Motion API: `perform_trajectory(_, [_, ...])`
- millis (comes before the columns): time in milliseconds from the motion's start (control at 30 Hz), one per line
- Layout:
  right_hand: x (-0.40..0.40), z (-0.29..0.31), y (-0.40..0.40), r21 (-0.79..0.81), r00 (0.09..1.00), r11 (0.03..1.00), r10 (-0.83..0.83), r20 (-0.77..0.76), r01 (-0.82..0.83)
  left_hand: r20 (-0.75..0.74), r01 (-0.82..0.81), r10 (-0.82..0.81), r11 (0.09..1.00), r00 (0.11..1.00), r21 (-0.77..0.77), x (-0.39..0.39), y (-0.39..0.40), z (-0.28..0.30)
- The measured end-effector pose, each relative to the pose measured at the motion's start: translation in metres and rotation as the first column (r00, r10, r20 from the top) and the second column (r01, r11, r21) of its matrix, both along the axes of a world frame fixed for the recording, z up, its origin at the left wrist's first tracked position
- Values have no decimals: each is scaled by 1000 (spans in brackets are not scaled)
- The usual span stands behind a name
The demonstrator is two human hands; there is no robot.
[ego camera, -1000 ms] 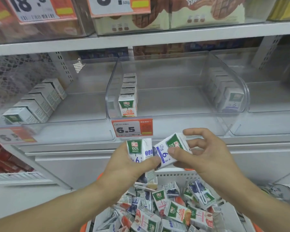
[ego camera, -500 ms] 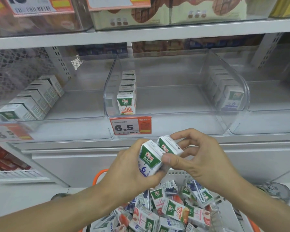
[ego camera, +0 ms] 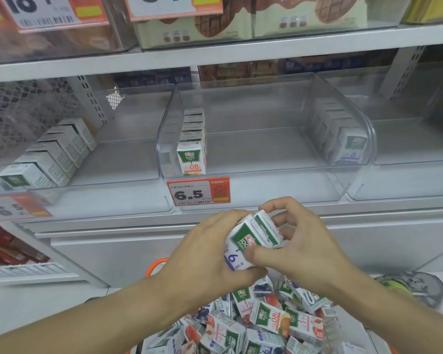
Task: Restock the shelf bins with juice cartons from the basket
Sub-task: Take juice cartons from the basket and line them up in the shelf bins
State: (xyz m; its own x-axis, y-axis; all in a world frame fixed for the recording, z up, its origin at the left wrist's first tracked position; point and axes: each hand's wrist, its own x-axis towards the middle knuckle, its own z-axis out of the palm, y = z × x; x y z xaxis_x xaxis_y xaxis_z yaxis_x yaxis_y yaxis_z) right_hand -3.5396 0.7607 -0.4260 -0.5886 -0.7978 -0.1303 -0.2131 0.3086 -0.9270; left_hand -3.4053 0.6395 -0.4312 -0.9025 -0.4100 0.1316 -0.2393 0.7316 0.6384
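Both hands, left (ego camera: 202,254) and right (ego camera: 304,249), gripped two small white-green "100%" juice cartons (ego camera: 251,238) pressed together, lower one marked "6", just below the orange "6.5" price tag (ego camera: 198,192). Above the tag, clear plastic shelf bin (ego camera: 279,162) held an "08" carton row (ego camera: 191,149), right of it open floor. Orange basket (ego camera: 155,264) below, rim mostly hidden.

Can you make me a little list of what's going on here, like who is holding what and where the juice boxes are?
left hand: holds the juice cartons from the left
right hand: pinches the same cartons from the right
held cartons: two, pressed side by side, green tops, blue 6 on one
basket: below the hands, orange rim, piled with mixed cartons
middle bin: one row of cartons at its left side, front one marked 0.8
price tag: reads 6.5, on the middle bin's front
left bin cartons: one slanted row
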Motion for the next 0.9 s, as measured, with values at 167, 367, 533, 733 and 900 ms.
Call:
perform_trajectory(167, [-15,6,1,-36,956,999,-26,293,38,157,-11,-78,867,984,498,9,-24,11])
perform_trajectory(367, [-21,13,9,-110,873,991,122,473,-79,55,-67,42,777,998,626,9,-29,20])
perform_trajectory(533, [-34,23,22,7,941,963,261,214,-268,46,-87,73,825,996,559,1,-16,20])
perform_trajectory(733, [-53,34,44,-73,950,959,283,135,-275,-57,-34,62,916,996,400,-15,5,28])
perform_trajectory(900, [-85,49,70,-266,978,952,183,105,-150,-114,94,-78,985,990,144,-49,13,58])
